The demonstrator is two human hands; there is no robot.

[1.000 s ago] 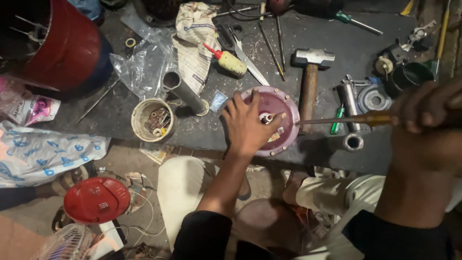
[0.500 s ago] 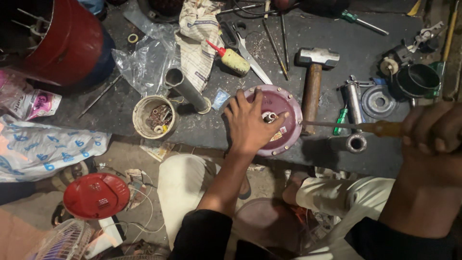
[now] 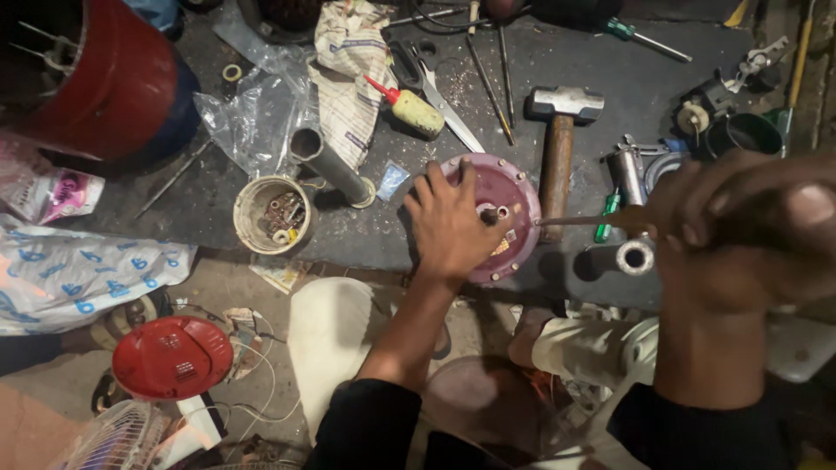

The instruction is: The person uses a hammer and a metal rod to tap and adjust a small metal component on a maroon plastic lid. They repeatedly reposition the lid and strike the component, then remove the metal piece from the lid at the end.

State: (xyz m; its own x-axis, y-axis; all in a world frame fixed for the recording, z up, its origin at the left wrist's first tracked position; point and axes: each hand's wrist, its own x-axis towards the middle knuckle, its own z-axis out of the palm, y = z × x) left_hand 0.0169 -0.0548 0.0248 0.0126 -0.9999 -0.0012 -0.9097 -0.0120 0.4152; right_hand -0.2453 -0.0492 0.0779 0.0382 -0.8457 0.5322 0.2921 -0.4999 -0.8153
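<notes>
My left hand (image 3: 451, 224) lies flat on a round purple metal cover (image 3: 509, 187) on the dark workbench, fingers spread over its left half. My right hand (image 3: 740, 231) is close to the camera at the right, closed around the handle of a screwdriver (image 3: 575, 220). The thin shaft of the screwdriver runs left, with its tip at the small hub in the middle of the cover. A hammer (image 3: 559, 148) with a wooden handle lies just right of the cover.
A small tub of screws (image 3: 272, 214), a grey pipe (image 3: 329, 165), clear plastic bags (image 3: 257, 109), a yellow tube with red tip (image 3: 409, 106), scissors, rods and metal parts crowd the bench (image 3: 610, 70). A red drum (image 3: 104, 78) stands far left. A red lid (image 3: 171, 357) lies on the floor.
My right hand has come nearer to the camera and the screwdriver shaft has shifted slightly. My left hand stays pressed on the purple cover.
</notes>
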